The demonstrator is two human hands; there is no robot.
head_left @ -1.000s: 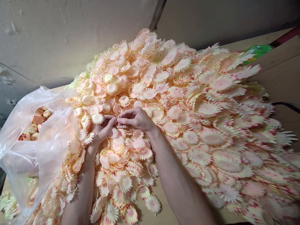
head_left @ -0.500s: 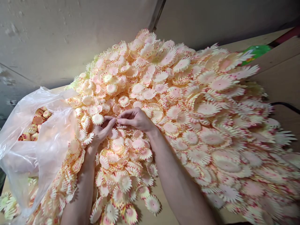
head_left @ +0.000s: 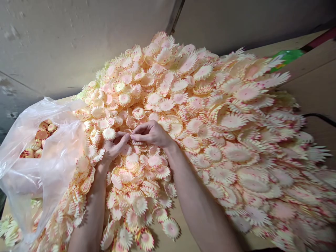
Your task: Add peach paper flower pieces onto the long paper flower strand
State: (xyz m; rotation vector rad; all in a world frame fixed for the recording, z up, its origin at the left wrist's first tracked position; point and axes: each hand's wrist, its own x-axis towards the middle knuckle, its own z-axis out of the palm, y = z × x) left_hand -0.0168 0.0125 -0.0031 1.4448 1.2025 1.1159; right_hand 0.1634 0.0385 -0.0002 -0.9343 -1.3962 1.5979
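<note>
A broad heap of pale pink and cream artificial flower petal discs [head_left: 181, 99] with red-tipped fringes spreads over the table. At the heap's left-centre my left hand [head_left: 117, 146] and my right hand [head_left: 151, 133] meet, thumbs and forefingers pinched together almost tip to tip. The bit between the fingertips is too small to make out, though it looks like the edge of a petal disc. One white-fringed disc [head_left: 109, 133] lies right against the left hand. More loose discs [head_left: 139, 204] lie below, between my forearms.
On the left a clear plastic bag [head_left: 63, 140] holds stacked round flower pieces [head_left: 43, 134]. A green packet [head_left: 290, 57] is at the upper right, near a black cable [head_left: 320, 117]. A worn wall [head_left: 78, 42] stands behind the heap.
Almost nothing differs. Both hands stay in the same spot, the right fingertips having shifted very slightly left toward the left thumb.
</note>
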